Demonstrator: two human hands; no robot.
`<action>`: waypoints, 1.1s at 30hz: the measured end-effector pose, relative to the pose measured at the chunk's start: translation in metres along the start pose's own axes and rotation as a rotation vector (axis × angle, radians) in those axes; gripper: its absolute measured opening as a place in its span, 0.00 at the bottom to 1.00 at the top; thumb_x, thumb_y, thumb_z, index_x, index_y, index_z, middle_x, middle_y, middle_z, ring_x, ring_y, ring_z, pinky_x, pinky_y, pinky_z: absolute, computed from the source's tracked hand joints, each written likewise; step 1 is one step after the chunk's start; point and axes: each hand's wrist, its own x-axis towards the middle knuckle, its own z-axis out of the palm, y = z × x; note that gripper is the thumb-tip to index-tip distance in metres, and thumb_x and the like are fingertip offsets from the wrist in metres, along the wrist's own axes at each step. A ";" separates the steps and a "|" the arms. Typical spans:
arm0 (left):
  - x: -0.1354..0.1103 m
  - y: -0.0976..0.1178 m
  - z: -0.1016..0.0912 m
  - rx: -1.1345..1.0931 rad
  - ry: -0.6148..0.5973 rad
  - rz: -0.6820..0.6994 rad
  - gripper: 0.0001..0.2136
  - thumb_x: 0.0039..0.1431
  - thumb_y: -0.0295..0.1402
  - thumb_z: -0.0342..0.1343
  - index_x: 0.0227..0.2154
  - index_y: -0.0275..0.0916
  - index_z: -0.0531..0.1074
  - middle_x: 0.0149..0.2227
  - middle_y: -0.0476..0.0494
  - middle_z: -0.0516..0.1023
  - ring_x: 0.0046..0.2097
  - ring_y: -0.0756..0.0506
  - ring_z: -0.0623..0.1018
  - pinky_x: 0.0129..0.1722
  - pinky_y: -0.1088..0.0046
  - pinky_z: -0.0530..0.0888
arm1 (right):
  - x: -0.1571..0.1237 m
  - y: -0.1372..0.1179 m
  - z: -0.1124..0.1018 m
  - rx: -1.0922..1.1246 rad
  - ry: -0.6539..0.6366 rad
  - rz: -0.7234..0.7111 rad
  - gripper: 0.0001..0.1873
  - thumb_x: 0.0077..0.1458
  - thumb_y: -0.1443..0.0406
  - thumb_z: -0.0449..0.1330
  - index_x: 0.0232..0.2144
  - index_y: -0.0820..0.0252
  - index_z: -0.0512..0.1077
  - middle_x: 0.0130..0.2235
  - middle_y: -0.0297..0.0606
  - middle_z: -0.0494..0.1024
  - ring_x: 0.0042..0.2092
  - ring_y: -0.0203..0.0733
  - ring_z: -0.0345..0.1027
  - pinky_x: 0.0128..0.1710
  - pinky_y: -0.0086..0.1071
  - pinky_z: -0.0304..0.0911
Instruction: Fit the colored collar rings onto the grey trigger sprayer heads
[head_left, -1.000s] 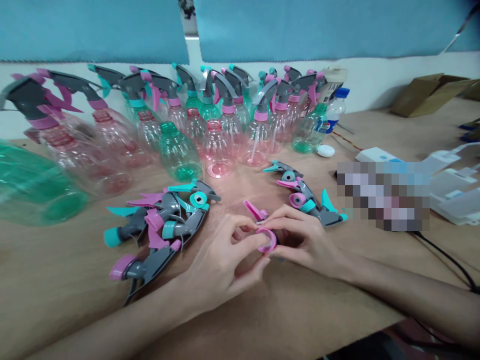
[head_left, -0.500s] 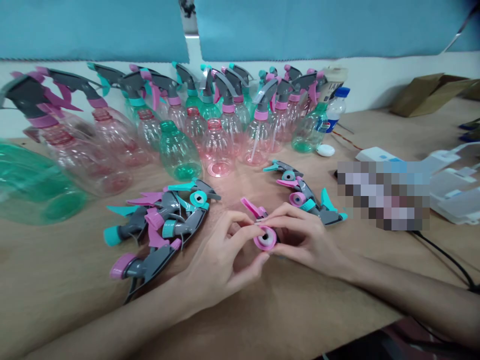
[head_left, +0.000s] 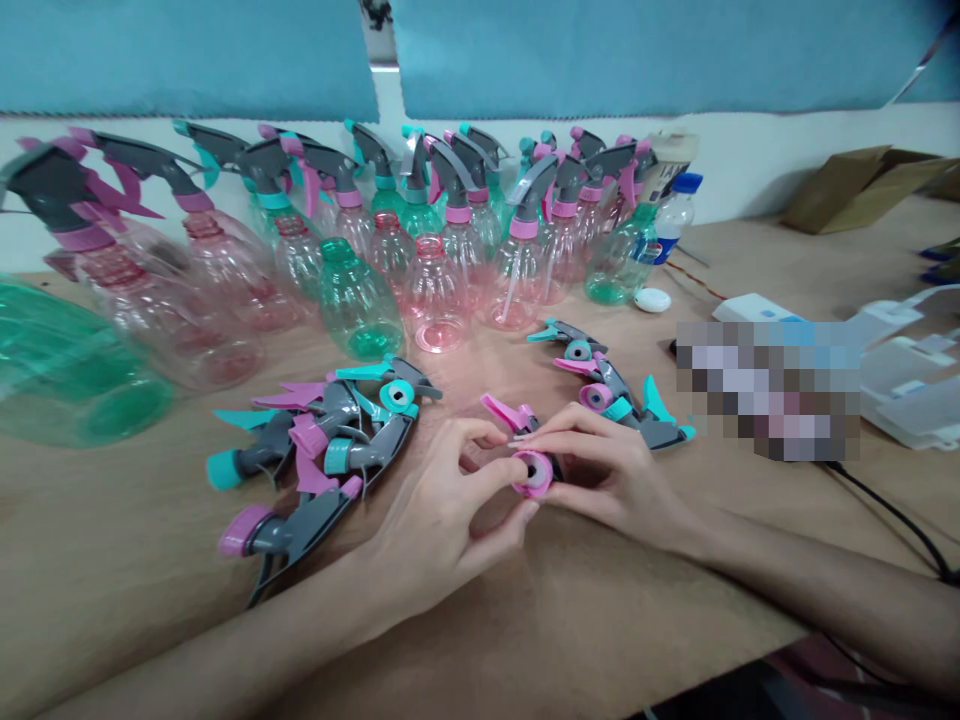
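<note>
**Pink-collared spray head (head_left: 536, 491) in hand, row of bottles only partly fitted**

Many bottles (head_left: 523, 285) at the back already wore heads; the pink bottle (head_left: 437, 300) and green bottle (head_left: 361, 310) in front stood bare-necked. The right hand (head_left: 619, 480) pinched the spray head from its side; a fingertip of the left hand (head_left: 450, 505) touched the collar, its grip unclear. Loose trigger heads (head_left: 307, 525) lay between forearm and bottles, likely obstructing reach. A blue-capped Pepsi bottle (head_left: 673, 218) stood behind.
</note>
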 end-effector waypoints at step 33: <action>-0.011 0.002 0.006 0.083 0.013 0.080 0.05 0.63 0.29 0.45 0.36 0.37 0.66 0.34 0.45 0.73 0.35 0.48 0.74 0.35 0.71 0.73 | 0.068 -0.003 0.007 -0.085 0.227 0.100 0.13 0.51 0.56 0.63 0.38 0.56 0.74 0.43 0.41 0.71 0.42 0.43 0.71 0.36 0.37 0.73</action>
